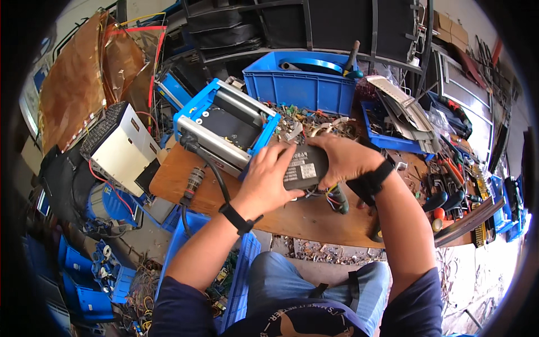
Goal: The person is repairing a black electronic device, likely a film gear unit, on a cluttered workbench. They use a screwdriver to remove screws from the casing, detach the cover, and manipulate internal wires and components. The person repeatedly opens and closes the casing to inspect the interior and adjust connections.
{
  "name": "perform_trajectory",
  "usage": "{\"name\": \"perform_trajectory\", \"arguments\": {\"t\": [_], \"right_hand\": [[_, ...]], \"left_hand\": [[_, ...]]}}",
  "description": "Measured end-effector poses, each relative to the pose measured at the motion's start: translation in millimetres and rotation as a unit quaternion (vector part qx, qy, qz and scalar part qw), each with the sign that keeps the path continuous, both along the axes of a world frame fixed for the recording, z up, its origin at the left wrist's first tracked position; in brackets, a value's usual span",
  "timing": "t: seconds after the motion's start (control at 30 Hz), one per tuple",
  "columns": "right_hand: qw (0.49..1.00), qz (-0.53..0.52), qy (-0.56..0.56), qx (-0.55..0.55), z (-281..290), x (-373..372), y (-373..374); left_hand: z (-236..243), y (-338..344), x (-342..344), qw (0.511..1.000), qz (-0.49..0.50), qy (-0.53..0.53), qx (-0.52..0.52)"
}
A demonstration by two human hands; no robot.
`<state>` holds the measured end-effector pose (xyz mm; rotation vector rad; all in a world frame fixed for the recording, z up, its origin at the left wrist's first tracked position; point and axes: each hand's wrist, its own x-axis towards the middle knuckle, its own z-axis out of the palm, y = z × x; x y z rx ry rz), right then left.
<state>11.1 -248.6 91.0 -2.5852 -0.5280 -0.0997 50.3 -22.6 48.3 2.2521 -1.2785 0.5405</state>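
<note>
My left hand (266, 180) and my right hand (345, 160) grip a dark, flat electronic module (303, 168) with a pale label, one at each side, above the wooden bench (275, 219). Coloured wires (331, 196) show at its lower edge, beside a green-handled tool (341, 202). To its left is a machine (191, 126) with blue end frames and silver rails, with a black plug and cable (196, 146) at its front corner. A cylindrical tool (193, 182) lies on the bench farther left. Loose boards and scrap (297, 118) are heaped behind the module.
A blue crate (297, 90) stands at the back. A blue tray (373, 129) of metal plates and many hand tools (449, 180) are on the right. A white unit (120, 146) and copper sheets (73, 67) stand left. A blue bin of scrap (236, 286) is below, beside my legs.
</note>
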Motion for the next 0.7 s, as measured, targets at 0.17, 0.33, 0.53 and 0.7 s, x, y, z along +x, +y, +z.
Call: {"name": "perform_trajectory", "arguments": {"t": [0.17, 0.33, 0.53, 0.7], "right_hand": [[0.998, -0.039, -0.024, -0.036, -3.7, -24.9, 14.9], [0.993, -0.023, -0.107, -0.05, -21.4, -41.3, 24.1], [0.991, -0.046, -0.104, -0.069, -23.7, -55.0, 25.7], [0.99, -0.06, -0.119, -0.039, -36.3, -72.6, 22.0]], "left_hand": [[-11.7, 8.0, -23.3, 0.999, 0.038, -0.015, 0.001], [-32.9, 13.0, -41.5, 0.997, 0.061, -0.044, -0.016], [-42.8, 9.1, -48.0, 0.996, 0.063, -0.065, -0.024], [-48.2, 4.0, -57.9, 0.996, 0.043, -0.078, -0.021]]}}
